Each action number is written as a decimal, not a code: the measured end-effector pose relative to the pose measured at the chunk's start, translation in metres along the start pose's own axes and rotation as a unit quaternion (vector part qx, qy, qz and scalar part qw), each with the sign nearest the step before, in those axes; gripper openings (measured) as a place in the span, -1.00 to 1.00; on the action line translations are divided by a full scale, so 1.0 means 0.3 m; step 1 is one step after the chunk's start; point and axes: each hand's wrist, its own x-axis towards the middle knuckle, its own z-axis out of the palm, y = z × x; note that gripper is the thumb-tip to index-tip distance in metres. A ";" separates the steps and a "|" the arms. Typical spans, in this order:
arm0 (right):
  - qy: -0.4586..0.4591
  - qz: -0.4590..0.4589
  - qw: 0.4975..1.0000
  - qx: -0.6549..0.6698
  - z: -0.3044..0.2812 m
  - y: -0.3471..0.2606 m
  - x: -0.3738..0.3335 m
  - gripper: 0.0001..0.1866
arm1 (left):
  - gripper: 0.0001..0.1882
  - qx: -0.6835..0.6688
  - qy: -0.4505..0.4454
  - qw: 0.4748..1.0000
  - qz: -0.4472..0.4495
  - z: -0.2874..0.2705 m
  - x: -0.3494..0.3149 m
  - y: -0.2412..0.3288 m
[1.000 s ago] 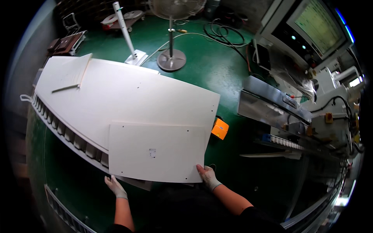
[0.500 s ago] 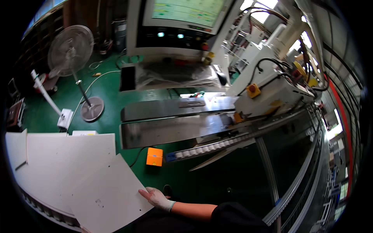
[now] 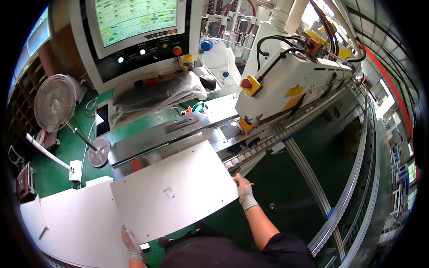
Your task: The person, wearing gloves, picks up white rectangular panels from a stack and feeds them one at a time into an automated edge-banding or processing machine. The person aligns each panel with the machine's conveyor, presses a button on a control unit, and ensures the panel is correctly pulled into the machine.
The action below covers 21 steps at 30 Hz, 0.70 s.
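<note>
The white rectangular panel (image 3: 187, 178), long axis slanting up rightward, is before the steel machine bed (image 3: 147, 139), right hand (image 3: 245, 190) gripping its right edge, left hand (image 3: 131, 243) at its near-left corner, grip unclear.

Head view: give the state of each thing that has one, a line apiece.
White panel: held, broad face up.
Right hand: closed on the panel's right edge.
Left hand: at the panel's left edge, grip unclear.
Large white board: lying flat.
Screen: lit.
Two round buttons: lit white.
Fan: upright, spinning or not unclear.
Plastic sheet: crumpled.
</note>
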 end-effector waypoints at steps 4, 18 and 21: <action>-0.028 0.051 0.895 0.442 0.044 0.021 0.020 -0.36 | -0.39 -0.009 -0.018 0.997 0.080 0.141 0.014 0.219; 0.163 0.063 0.894 0.412 0.319 0.173 0.062 -0.36 | -0.25 0.374 -0.212 0.852 0.299 0.396 0.354 0.559; 0.104 0.051 0.891 0.439 0.225 0.084 0.110 -0.49 | -0.21 0.368 -0.164 0.872 0.277 0.435 0.541 0.593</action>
